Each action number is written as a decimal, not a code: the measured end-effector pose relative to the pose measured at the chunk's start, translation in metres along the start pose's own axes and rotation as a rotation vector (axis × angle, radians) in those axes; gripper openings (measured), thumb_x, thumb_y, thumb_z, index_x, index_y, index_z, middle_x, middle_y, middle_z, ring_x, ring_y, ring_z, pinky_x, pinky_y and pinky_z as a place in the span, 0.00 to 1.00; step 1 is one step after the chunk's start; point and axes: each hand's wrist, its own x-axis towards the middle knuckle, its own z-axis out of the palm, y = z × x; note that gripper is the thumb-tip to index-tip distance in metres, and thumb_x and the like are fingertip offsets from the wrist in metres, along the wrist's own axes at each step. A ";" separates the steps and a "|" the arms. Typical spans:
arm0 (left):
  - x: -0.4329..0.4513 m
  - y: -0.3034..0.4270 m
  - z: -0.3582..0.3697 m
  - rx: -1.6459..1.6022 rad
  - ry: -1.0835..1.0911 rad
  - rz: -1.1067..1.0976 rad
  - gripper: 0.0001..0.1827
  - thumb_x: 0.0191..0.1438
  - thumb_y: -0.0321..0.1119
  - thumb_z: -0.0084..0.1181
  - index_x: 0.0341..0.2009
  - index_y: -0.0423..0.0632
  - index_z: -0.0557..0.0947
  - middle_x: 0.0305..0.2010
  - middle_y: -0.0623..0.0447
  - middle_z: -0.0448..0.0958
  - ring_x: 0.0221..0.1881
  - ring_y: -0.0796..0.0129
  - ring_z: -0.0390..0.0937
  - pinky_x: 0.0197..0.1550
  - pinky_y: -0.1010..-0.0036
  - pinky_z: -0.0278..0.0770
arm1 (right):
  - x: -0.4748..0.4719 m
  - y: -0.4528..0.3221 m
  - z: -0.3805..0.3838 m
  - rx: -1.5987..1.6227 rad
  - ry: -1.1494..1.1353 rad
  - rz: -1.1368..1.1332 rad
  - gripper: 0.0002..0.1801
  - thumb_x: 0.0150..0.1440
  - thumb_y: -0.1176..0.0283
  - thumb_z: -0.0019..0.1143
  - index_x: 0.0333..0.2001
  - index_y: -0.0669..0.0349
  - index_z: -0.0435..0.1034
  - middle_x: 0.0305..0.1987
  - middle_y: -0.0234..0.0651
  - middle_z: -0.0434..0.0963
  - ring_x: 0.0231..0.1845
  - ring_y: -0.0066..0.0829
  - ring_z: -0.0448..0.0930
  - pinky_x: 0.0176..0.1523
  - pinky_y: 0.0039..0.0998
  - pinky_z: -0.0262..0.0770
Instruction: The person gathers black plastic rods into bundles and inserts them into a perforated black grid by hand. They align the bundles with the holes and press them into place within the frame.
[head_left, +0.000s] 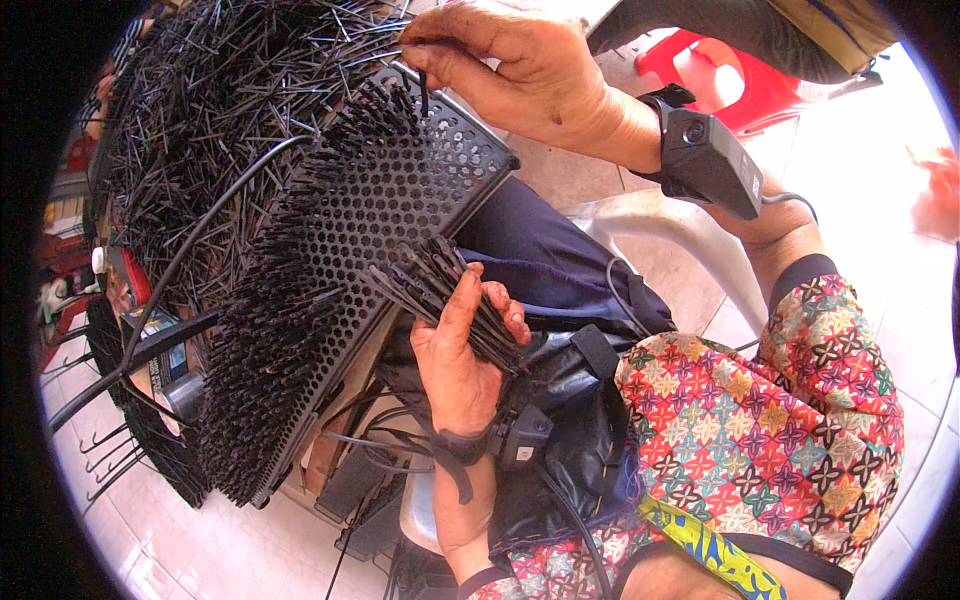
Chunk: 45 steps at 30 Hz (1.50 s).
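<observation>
My left hand (457, 352) holds a bundle of thin black strips (442, 289) over the near edge of a black perforated panel (382, 202). At the panel's far end, my right hand (517, 82) pinches one thin black strip (424, 94) that points down toward the holes. Its lower tip is hard to make out. Many similar strips (262, 360) stand upright in the panel's holes, densest toward the lower left. Bare holes show across the middle and at the upper right corner. Both wrists wear strapped cameras, the right-wrist camera (709, 154) and the left-wrist camera (529, 435).
A large loose heap of black strips (202, 112) lies beyond the panel. A black bar (142, 364) and a cable (202, 202) run at the left. Cables (375, 435) hang below the panel. A white plastic chair (675, 225), a red stool (750, 82) and another person's leg (675, 30) are at right.
</observation>
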 end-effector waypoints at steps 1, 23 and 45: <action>0.000 0.000 0.000 0.005 0.009 -0.005 0.13 0.50 0.38 0.49 0.38 0.45 0.71 0.23 0.53 0.67 0.22 0.70 0.66 0.21 0.77 0.65 | -0.002 0.000 0.002 0.039 -0.004 0.049 0.05 0.43 0.76 0.54 0.27 0.63 0.69 0.20 0.40 0.71 0.20 0.36 0.73 0.25 0.29 0.69; -0.008 -0.005 0.000 0.050 0.007 0.220 0.10 0.48 0.30 0.50 0.36 0.41 0.72 0.27 0.52 0.71 0.24 0.69 0.69 0.22 0.77 0.66 | -0.059 -0.075 -0.012 0.383 -0.747 0.645 0.12 0.50 0.72 0.49 0.34 0.71 0.66 0.18 0.40 0.71 0.19 0.29 0.74 0.23 0.25 0.69; -0.020 -0.005 0.002 0.208 0.112 0.320 0.05 0.47 0.26 0.51 0.31 0.40 0.72 0.23 0.49 0.74 0.19 0.68 0.72 0.17 0.79 0.69 | -0.065 -0.072 0.000 0.844 -0.360 1.120 0.10 0.47 0.76 0.55 0.35 0.65 0.68 0.28 0.28 0.73 0.24 0.14 0.71 0.26 0.15 0.67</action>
